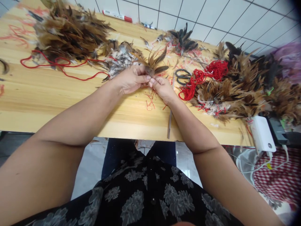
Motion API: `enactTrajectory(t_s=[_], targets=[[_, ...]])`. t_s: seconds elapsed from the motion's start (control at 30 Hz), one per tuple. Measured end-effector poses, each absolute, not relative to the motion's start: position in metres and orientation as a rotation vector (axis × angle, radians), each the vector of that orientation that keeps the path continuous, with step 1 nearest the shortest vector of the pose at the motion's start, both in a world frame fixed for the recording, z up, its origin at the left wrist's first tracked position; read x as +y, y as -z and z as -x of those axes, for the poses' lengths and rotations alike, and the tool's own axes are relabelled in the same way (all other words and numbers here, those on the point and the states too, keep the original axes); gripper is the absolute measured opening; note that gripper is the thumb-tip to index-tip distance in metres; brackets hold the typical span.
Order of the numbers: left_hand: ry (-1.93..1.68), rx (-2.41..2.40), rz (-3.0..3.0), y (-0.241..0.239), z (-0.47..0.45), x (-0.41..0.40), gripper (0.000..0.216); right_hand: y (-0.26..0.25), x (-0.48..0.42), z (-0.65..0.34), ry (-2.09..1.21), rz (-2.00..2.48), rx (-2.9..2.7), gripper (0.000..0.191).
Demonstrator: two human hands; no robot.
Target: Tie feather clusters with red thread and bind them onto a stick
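Observation:
Between both hands, over the middle of the wooden table, is a small bunch of brown and dark feathers [155, 62], its tips pointing away from me. My left hand [135, 78] is closed, its thumb and fingers pinching the bunch near its base. My right hand [161, 88] meets it there, thumb and finger pressed together at the quill ends; whether thread is between them is too small to see. Just left of my left hand lies a pile of feathers with pale, fluffy ends [119, 59]. Black-handled scissors [182, 76] lie right of my right hand.
A large brown feather heap [70, 34] and a loop of red cord [68, 65] lie left. To the right are tangled red yarn [217, 69], more feathers [242, 91] and a white power bank [262, 133] with cables. A red marker [117, 15] lies by the tiled wall [197, 12].

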State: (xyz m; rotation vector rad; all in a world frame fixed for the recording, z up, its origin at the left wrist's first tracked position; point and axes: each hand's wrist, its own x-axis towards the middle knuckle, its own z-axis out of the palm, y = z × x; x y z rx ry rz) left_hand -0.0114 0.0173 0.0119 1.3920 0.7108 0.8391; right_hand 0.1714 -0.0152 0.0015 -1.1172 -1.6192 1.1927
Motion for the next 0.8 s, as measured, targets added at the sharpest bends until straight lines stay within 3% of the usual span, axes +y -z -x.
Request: enactTrajectory(t_s=[0.33,0.5,0.8], targets=[[-0.95,0.682,-1.351,0.013,0.019,0.033,0.06,0.006,-0.01,-0.171,-1.278,0.948,-1.587,0.071],[-0.972,0.733,-1.356,0.006,0.017,0.026,0.047,0.004,-0.013,-0.167,-1.245,0.971,-1.569,0.068],[-0.927,0.723,-1.29,-0.008,0.013,0.017,0.044,0.003,-0.012,-0.168,-1.138,1.066,-1.592,0.067]])
